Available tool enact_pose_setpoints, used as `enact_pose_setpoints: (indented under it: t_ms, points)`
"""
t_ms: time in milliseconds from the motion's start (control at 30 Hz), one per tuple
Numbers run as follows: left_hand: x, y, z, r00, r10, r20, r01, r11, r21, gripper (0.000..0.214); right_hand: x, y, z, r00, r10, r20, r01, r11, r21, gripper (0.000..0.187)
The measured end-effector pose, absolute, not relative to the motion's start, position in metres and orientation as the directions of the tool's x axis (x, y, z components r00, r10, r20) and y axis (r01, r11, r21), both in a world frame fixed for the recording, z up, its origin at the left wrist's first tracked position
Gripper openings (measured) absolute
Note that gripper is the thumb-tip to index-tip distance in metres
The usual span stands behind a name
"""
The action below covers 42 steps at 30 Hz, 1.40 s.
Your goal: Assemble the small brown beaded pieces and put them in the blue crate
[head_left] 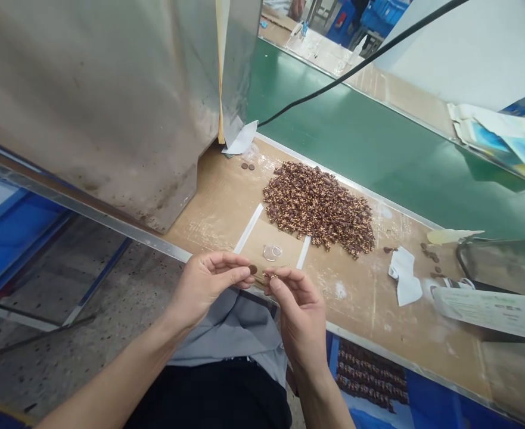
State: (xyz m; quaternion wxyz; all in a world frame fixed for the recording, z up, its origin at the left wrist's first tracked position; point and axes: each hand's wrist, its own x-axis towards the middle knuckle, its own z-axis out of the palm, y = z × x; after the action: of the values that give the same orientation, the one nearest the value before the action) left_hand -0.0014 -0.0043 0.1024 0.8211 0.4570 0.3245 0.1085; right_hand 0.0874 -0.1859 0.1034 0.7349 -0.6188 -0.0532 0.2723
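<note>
My left hand [217, 273] is closed, pinching a small dark brown disc [253, 269] between thumb and fingertips. Close beside it, my right hand [298, 298] pinches a tiny gold-and-brown piece [269, 275], mostly covered by the fingers. Both hands are above the table's front edge, their fingertips a short gap apart. Just beyond them lies a small clear round item [272, 252] between two white tape strips. Farther back, a large heap of small brown-and-gold pieces [320, 205] spreads over the brown tabletop [217, 208].
Two brown discs [248, 167] lie at the back left, near a large metal housing [110, 107]. A crumpled white paper [405, 277] and a pale yellow-tipped bottle [454, 236] are to the right. Behind runs a green belt [378, 143]. Below stands a blue crate [432, 399] holding rows of pieces.
</note>
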Motion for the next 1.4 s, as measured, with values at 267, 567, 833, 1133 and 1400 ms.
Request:
enact_pose_setpoints:
  t_ms: [267,567,833,1133,1400]
  points:
    - [-0.005,-0.013,0.109,0.797,0.465,-0.385,0.132,0.489,0.862,0.018,0.09,-0.182,0.111,0.774,0.557,-0.3,-0.409,0.079,-0.909,0.025]
    - [-0.006,-0.025,0.095,0.871,0.472,-0.138,-0.059,0.378,0.924,0.007,0.084,-0.184,0.105,0.672,0.561,-0.484,-0.681,0.212,-0.7,0.035]
    - [-0.01,-0.023,0.102,0.803,0.483,-0.349,0.157,0.393,0.906,0.019,0.079,-0.187,0.102,0.72,0.541,-0.435,-0.584,0.133,-0.801,0.032]
    - [-0.019,-0.015,0.098,0.864,0.383,-0.328,0.147,0.432,0.89,0.022,0.083,-0.188,0.098,0.633,0.618,-0.466,-0.65,0.097,-0.754,0.031]
    - [-0.013,-0.029,0.084,0.876,0.448,-0.177,-0.095,0.522,0.848,0.017,0.084,-0.186,0.102,0.537,0.645,-0.544,-0.771,0.113,-0.627,0.034]
